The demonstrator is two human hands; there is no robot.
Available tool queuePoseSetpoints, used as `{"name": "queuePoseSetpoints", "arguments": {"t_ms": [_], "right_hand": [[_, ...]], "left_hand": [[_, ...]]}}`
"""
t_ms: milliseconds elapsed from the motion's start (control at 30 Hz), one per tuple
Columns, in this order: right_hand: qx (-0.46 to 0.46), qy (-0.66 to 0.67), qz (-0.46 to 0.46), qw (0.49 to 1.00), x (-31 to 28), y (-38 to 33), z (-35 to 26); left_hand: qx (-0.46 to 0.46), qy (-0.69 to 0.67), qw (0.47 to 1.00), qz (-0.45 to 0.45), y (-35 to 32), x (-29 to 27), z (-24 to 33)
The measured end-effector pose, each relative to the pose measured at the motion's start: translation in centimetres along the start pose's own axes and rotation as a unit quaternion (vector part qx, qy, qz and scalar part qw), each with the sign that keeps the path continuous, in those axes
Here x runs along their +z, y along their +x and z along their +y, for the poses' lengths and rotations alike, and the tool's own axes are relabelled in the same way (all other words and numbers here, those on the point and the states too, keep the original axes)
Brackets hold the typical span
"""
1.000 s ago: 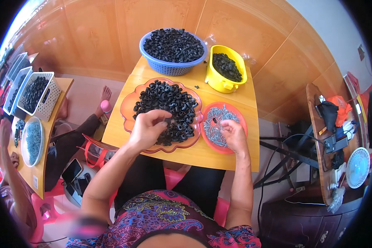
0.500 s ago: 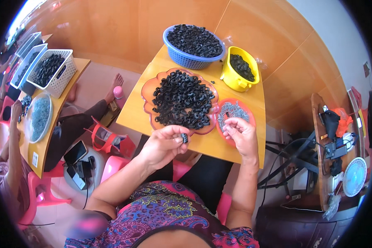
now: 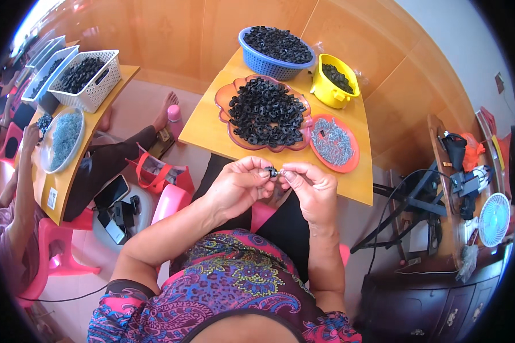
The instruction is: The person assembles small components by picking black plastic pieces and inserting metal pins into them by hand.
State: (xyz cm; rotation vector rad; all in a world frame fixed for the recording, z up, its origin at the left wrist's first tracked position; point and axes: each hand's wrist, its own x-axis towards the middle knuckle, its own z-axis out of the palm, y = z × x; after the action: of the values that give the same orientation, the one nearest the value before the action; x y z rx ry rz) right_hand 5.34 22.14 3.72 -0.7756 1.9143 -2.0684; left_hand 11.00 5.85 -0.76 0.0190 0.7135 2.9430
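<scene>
My left hand [image 3: 234, 187] pinches a small black plastic part [image 3: 271, 171] between thumb and fingertips, above my lap. Facing it, my right hand [image 3: 315, 197] has its thumb and forefinger closed on a tiny silvery metal piece [image 3: 279, 173], which meets the black part; its exact kind is too small to make out. Beyond the hands, a scalloped orange tray [image 3: 221, 106] holds a heap of similar black parts [image 3: 269, 111]. To its right lies a red-orange oval plate [image 3: 343, 168] with many thin silvery metal pieces [image 3: 331, 143].
A blue basket [image 3: 274, 70] and a yellow container [image 3: 331, 98], both with black parts, stand at the table's [image 3: 203, 123] far side. At left, another person's arm [image 3: 24, 166] reaches over a second table with a white basket [image 3: 88, 97]. A fan [image 3: 494, 220] stands at right.
My right hand has moved from the silvery pieces' plate to my left hand, bringing a metal piece against the black part. My left hand has shifted slightly right and up.
</scene>
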Motion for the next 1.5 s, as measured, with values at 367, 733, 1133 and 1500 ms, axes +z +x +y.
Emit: {"name": "queuePoseSetpoints", "arguments": {"t_ms": [367, 733, 1133, 1500], "right_hand": [[-0.089, -0.185, 0.052, 0.977, 2.4, -2.1, 2.2], [-0.138, -0.255, -0.025, 0.957, 4.1, -0.6, 3.1], [-0.122, -0.463, 0.005, 0.878, -2.3, 12.1, 4.6], [-0.043, -0.544, -0.148, 0.825, -2.3, 17.2, 7.6]], "left_hand": [[-0.005, 0.065, 0.997, 0.039, -2.1, -1.5, -0.4], [0.007, 0.048, 0.998, 0.045, -1.0, -4.6, 0.6], [-0.031, 0.015, 0.999, 0.013, -0.4, -5.7, 1.0], [-0.033, 0.015, 0.999, -0.006, -0.3, -6.1, 1.6]]}}
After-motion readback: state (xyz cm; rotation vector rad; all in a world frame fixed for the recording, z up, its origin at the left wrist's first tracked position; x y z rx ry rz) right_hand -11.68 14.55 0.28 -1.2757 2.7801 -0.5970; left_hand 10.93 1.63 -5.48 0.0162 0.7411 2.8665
